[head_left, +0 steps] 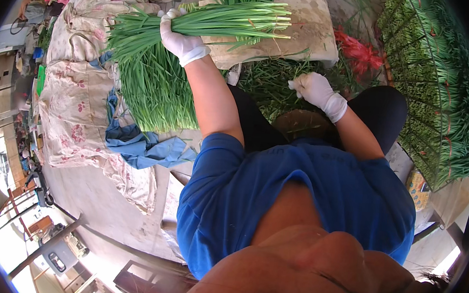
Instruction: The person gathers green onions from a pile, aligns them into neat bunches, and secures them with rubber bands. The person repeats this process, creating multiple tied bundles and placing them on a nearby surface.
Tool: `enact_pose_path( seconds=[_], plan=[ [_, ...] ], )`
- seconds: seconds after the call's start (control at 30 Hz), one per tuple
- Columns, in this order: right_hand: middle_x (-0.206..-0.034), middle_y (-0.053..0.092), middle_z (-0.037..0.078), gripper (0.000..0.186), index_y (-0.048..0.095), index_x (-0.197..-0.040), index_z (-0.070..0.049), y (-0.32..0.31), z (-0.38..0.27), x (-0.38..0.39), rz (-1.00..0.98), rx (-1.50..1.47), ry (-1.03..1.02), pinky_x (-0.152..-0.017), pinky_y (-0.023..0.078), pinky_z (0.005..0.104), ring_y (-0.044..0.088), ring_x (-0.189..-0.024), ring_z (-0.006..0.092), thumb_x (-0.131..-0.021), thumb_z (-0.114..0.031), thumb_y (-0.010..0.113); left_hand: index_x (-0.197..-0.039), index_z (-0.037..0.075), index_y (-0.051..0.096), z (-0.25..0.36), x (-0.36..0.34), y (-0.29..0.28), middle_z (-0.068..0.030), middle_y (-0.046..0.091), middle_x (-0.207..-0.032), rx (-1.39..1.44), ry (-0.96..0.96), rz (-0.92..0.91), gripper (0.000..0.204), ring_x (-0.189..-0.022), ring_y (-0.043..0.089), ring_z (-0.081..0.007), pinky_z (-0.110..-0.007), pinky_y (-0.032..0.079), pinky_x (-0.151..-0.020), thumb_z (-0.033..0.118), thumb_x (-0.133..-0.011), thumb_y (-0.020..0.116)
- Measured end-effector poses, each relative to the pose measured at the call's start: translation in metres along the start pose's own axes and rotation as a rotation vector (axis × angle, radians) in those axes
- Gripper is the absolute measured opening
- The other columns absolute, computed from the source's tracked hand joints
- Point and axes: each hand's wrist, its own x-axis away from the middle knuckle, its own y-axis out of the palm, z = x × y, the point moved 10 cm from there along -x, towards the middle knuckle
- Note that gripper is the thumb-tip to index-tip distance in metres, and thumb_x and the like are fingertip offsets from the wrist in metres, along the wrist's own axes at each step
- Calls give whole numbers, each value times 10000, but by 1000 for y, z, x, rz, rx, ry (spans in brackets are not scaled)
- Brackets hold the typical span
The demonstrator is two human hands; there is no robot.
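A bunch of long green chives (238, 23) lies across my left hand (178, 36), which wears a white glove and is closed around it. The pale stem ends point right, and the leafy tips hang to the left. Below the tips is a large pile of chives (153, 88). My right hand (315, 91), also gloved in white, is curled closed over loose green trimmings (269, 86) near my knees. Whatever its fingers may hold is too small or hidden to make out.
Beyond the trimmings stands a board (310, 23) with more chives at its far edge. Red plastic strips (360, 54) lie beside it. A dark rack (415, 89) of tied green bundles rises at right. Flowered cloth (71, 117) and a blue cloth (146, 148) lie at left.
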Motion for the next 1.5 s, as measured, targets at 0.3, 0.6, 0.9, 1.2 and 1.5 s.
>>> enact_pose_path(
  seconds=[0.3,0.6,0.9,1.2,1.5],
  plan=[
    [-1088,602,52,340,561,-1148,-37,-43,-26,-29,271,-1761,-198,-780,500,288,614,-910,177,-855,-184,651,-1068,37,471,-17,15,24,-36,571,-765,126,-37,-81,280,-776,547,-175,-364,481,-827,82,-805,556],
    [-1069,584,91,229,575,-1044,-24,-22,-19,-63,166,-1945,62,-890,473,383,534,-1079,242,-838,-100,641,-1136,38,488,-21,18,37,-28,580,-786,136,-56,-208,357,-815,561,-159,-364,476,-893,95,-796,581],
    [-1217,543,122,272,569,-1108,-6,-42,-53,-37,65,-1899,-304,-1023,345,394,482,-1158,216,-857,-111,558,-936,60,572,-29,16,31,-35,606,-789,173,-131,-118,149,-804,573,-196,-372,501,-827,122,-801,578],
    [-1143,627,104,265,669,-1018,-7,-2,60,49,-289,-426,194,-927,427,304,574,-1065,172,-808,-169,670,-1055,52,525,-13,-8,1,-25,593,-760,158,-152,-49,270,-761,551,-181,-367,485,-823,126,-798,561],
    [-877,648,118,172,710,-941,-101,-106,-40,-9,787,-181,-21,-810,447,262,593,-893,178,-823,-219,670,-1050,55,511,-33,22,26,-58,595,-796,60,-97,-11,238,-764,566,-230,-372,493,-785,103,-818,540]
  ],
)
